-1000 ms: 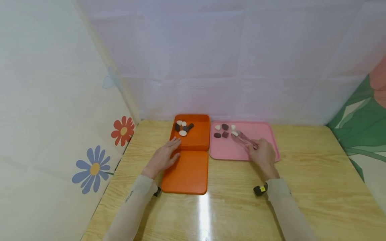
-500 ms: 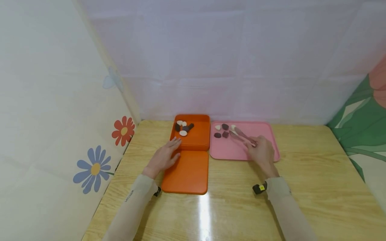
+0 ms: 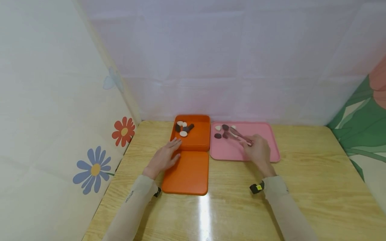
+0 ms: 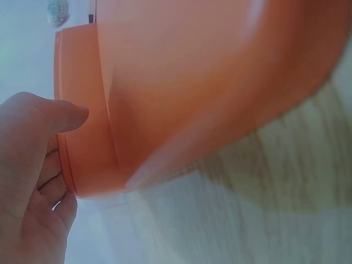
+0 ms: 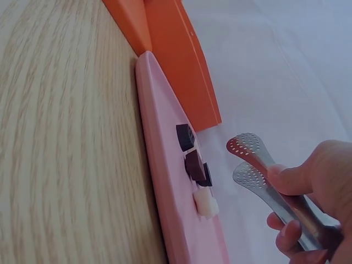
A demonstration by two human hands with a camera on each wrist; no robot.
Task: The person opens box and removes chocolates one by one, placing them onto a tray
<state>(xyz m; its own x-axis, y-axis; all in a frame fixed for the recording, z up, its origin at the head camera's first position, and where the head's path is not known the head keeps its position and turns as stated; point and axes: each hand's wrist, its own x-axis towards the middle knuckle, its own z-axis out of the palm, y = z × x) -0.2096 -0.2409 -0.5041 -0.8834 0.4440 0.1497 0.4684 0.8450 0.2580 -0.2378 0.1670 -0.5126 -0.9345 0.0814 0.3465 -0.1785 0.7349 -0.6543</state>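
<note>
My left hand (image 3: 163,156) holds the near left corner of an orange box (image 3: 200,134), thumb outside the wall and fingers over the rim. Inside lie several white and dark pieces that look like chocolates. Perforated metal tongs (image 5: 261,170) are gripped in my right hand (image 3: 257,151). Their tips stand apart with nothing between them in the right wrist view. From the head, the tongs reach over a pink tray (image 3: 229,154), one tip overlapping a dark square piece (image 3: 224,135). Around it sit dark oval pieces (image 3: 217,136) and white pieces (image 3: 217,128).
An orange lid (image 3: 185,174) lies flat in front of the box. The pink tray stands beside the box on the wooden table (image 3: 235,207). Pale cloth (image 3: 193,67) hangs behind, with flower-printed cloth (image 3: 90,100) at the left and more at the right.
My right hand and the tongs have moved left, from the white pieces towards the dark square piece. The left hand has stayed at the box corner.
</note>
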